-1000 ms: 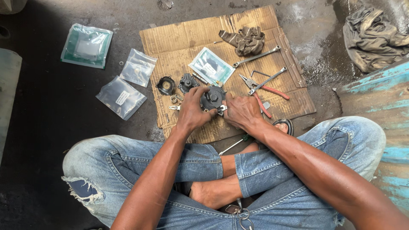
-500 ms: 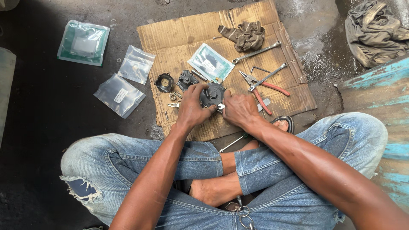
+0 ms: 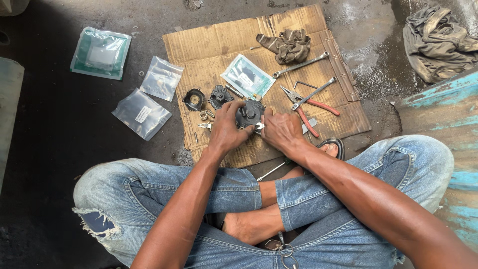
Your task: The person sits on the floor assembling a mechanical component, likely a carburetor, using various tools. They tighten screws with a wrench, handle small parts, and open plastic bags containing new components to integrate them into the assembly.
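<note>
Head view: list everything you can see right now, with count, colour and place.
cardboard sheet: one, brown, on the floor
round part: one, black, between both hands
small parts: several, dark, left of the round part
flat packet: one, clear-green, on the cardboard
plastic bags: three, clear, floor at left
rag: one, brown, top of the cardboard
wrench: one, silver
pliers: red handles, right of the hands
cloth heap: grey, upper right
left hand: on the round part
right hand: on the round part
</note>
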### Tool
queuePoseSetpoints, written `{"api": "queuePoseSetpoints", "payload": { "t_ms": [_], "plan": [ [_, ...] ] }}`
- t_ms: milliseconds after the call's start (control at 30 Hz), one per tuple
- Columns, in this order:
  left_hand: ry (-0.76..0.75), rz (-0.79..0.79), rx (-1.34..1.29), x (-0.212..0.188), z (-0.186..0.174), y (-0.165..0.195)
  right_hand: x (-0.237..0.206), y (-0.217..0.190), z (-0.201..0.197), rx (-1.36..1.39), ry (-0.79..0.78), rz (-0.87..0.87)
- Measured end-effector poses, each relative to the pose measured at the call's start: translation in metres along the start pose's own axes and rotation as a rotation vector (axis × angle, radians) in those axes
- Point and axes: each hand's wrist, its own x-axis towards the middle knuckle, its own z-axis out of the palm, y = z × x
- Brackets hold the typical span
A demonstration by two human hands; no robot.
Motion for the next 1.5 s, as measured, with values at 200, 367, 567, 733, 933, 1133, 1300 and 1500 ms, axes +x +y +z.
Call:
{"api": "queuePoseSetpoints", "payload": {
  "t_ms": [200,367,567,733,933,1133,1300,1500],
  "plan": [
    [-0.016,-0.007,0.008,0.001,0.002,-0.002,-0.005,0.007,0.005,-0.119,0.053,-0.178],
    [-0.025,0.029,0.037,-0.001,0.004,-0.002,-0.001,-0.001,0.006,-0.058,-0.025,-0.035],
    [-0.054,0.027,0.052,-0.002,0.003,0.0,0.0,0.005,-0.003,-0.05,-0.12,0.003],
    [-0.061,0.019,0.048,-0.002,0.003,0.002,-0.001,0.002,0.003,-0.102,0.004,-0.081],
    [-0.076,0.01,0.045,-0.003,0.002,0.001,-0.004,0.008,0.009,-0.186,0.091,-0.163],
    [-0.082,0.003,0.041,-0.003,0.004,0.001,-0.001,0.002,0.004,0.002,-0.209,0.069],
    [-0.089,0.001,0.022,-0.002,0.001,0.001,0.012,0.026,-0.014,0.284,-0.324,0.342],
    [-0.088,-0.004,0.005,-0.002,-0.002,0.006,0.028,0.071,-0.022,0.528,-0.352,0.016]
  ]
}}
